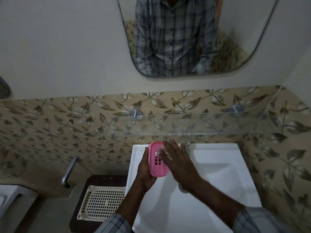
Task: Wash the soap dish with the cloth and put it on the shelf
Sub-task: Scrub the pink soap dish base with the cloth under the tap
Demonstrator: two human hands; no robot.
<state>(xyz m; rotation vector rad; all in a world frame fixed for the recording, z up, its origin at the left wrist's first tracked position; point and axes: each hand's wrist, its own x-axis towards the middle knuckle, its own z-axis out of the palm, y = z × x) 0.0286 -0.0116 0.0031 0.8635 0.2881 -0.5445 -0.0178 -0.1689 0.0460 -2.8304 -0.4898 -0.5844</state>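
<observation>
A pink plastic soap dish (157, 167) with square drain holes is held over the left part of the white sink (218, 174). My left hand (145, 170) grips it from the left side and underneath. My right hand (176, 160) lies flat with fingers spread, its fingertips resting on the dish's holed face. No cloth is visible. Just above the hands, a clear glass shelf (193, 125) juts from the tiled wall on two metal pegs.
A metal tap (186, 143) stands at the sink's back edge, partly behind my right hand. A cream perforated tray (102, 202) sits on a dark stand left of the sink. A pipe (69, 172) sticks out of the wall. A mirror (193, 36) hangs above.
</observation>
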